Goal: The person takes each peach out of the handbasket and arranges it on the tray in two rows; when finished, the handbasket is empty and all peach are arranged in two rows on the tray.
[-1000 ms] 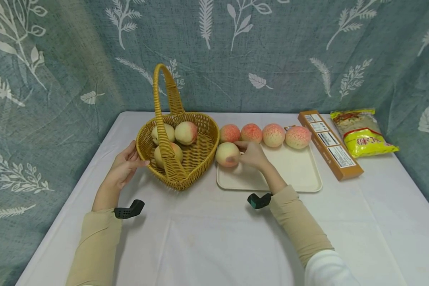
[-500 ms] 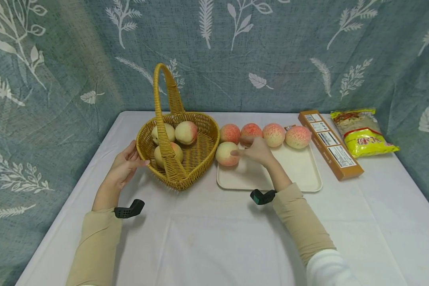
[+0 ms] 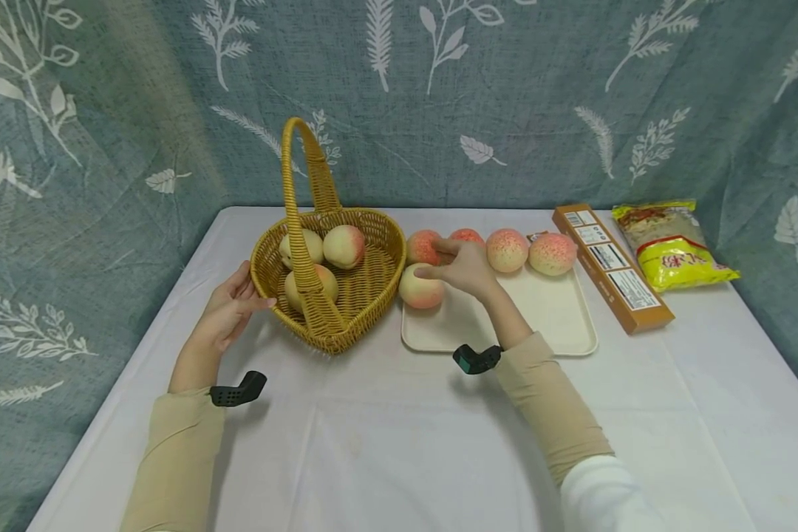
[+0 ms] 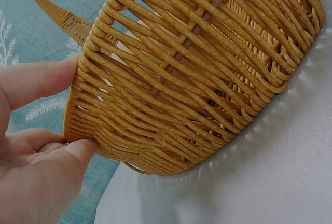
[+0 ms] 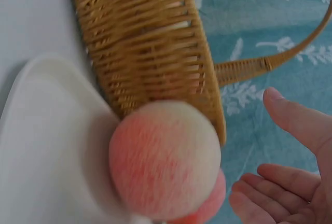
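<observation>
My left hand (image 3: 222, 314) grips the left rim of a yellow woven basket (image 3: 372, 318) with a tall handle; the left wrist view shows thumb and fingers at its edge (image 4: 83, 79). Three peaches lie inside, one being this pink-cheeked peach (image 3: 343, 246). My right hand (image 3: 468, 270) hovers with thumb and fingers spread, holding nothing. Just left of its thumb, a pale peach (image 3: 421, 288) sits on the left end of a cream tray (image 3: 552, 318). Behind it is a redder peach (image 3: 423, 246), overlapped by the fingertips; another red peach (image 3: 467, 235) is partly hidden by this hand.
Two speckled peaches, a left one (image 3: 507, 250) and a right one (image 3: 553, 254), line the tray's back edge. A long brown box (image 3: 615, 270) lies right of the tray, with a yellow food bag (image 3: 678, 251) beyond. A leaf-patterned curtain (image 3: 399, 177) hangs behind the white-covered table (image 3: 372, 443).
My right hand has let go of the pale peach, which stays on the tray's left end, and has risen and opened over the back row. My left hand still holds the basket rim.
</observation>
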`<state>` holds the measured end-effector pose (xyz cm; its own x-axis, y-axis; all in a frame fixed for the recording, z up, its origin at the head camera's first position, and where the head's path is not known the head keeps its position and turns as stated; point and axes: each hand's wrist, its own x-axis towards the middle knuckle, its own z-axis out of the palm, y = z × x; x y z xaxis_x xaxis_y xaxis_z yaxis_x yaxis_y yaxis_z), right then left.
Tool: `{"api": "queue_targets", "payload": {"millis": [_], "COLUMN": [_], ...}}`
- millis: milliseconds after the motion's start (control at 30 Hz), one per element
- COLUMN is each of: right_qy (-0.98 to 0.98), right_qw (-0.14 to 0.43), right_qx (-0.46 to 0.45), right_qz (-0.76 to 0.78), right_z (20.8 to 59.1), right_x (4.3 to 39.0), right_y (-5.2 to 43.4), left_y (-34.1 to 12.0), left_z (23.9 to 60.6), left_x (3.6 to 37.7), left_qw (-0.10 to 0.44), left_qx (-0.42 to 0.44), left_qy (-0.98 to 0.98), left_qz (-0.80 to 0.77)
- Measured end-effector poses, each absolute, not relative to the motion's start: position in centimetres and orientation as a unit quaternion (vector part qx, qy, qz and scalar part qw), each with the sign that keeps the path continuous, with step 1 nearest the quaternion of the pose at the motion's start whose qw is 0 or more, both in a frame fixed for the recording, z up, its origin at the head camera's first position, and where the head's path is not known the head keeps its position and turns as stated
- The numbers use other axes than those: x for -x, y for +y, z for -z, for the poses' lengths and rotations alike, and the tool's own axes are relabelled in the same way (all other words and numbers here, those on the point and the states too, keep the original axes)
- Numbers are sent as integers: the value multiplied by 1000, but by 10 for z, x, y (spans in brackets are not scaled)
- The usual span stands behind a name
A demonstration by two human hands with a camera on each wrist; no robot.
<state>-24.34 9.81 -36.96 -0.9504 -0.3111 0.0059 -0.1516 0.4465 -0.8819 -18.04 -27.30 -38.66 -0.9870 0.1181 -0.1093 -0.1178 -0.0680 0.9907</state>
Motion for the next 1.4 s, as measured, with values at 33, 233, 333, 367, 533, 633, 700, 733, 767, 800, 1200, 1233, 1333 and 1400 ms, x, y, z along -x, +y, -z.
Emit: {"api": "queue_targets", "payload": {"millis": [33,233,333,367,533,633,700,733,767,800,1200,1233,1333,1400], "right_qy": [849,849,843,846,860,869,874,879,883,885,900,898,894,892], "right_qw": [77,69,74,74,76,84,96,101,110,118,165,168,174,177], "right_qx": [142,168,179,184,214,221,220,220,220,222,252,254,264,272], "right_qz": [502,497,501,495,457,435,423,410,400,392,315,317,319,314], "right_z": [369,360,356,355,348,345,343,342,342,342,352,352,352,352], "right_x": [244,245,247,248,250,251,251,251,251,252,259,260,260,261], "right_y": [95,74,60,56,31,18,10,6,3,-1,-39,-41,-47,-50], "left_y": [-273,-273,-273,-273,-274,-275,-275,-275,-275,-275,-275,-275,-275,-274], "left_z": [386,386,385,385,386,385,385,385,385,385,386,386,386,386], "left_x": [180,180,180,180,178,178,178,178,178,178,180,180,180,180], "left_qw": [81,84,83,83,83,82,83,84,84,84,81,80,80,79], "left_qx": [-1,-3,-4,-4,-1,0,-2,-2,-3,-5,4,2,-2,-5], "left_qy": [677,674,674,676,677,677,681,683,684,686,681,679,677,679], "left_qz": [-732,-734,-734,-733,-732,-731,-728,-726,-725,-723,-728,-729,-731,-730]}}
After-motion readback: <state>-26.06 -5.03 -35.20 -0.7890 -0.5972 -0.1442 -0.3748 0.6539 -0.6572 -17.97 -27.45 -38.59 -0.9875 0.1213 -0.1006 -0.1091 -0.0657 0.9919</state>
